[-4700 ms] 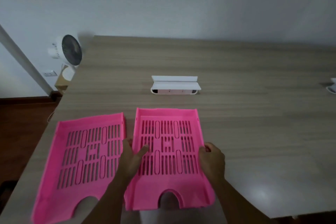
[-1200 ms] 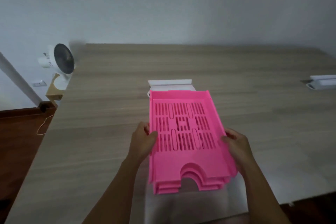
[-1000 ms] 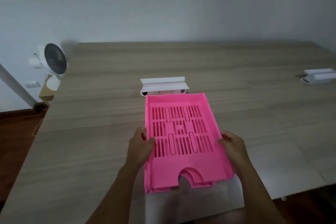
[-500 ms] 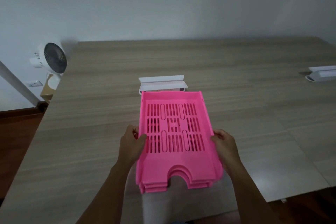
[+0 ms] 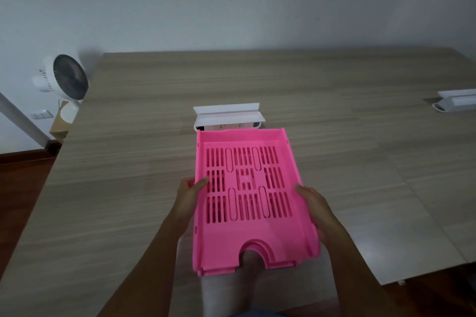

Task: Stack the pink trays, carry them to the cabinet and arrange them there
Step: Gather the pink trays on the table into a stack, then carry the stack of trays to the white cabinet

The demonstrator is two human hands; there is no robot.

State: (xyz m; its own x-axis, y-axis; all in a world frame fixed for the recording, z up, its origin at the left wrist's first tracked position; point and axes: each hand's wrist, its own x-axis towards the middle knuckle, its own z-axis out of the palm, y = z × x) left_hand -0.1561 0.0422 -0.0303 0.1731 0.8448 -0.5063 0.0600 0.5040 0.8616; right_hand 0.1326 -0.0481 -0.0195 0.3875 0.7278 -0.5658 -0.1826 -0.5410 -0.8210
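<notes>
A stack of pink slotted trays (image 5: pixel 247 188) is nested together and held above the wooden table (image 5: pixel 334 152), its notched front end toward me. My left hand (image 5: pixel 189 195) grips the stack's left rim with the thumb over the edge. My right hand (image 5: pixel 313 207) grips the right rim. How many trays are in the stack is hard to tell; layered edges show at the front notch. No cabinet is in view.
A white socket box with a raised lid (image 5: pixel 229 117) sits on the table just beyond the stack. A second white box (image 5: pixel 456 103) lies at the far right. A white fan (image 5: pixel 64 85) stands off the table's left edge. The wall lies behind.
Two trays lay side by side on the table at first. Now they are stacked and lifted in both hands. Over the last second the stack has stayed held, shifting only slightly.
</notes>
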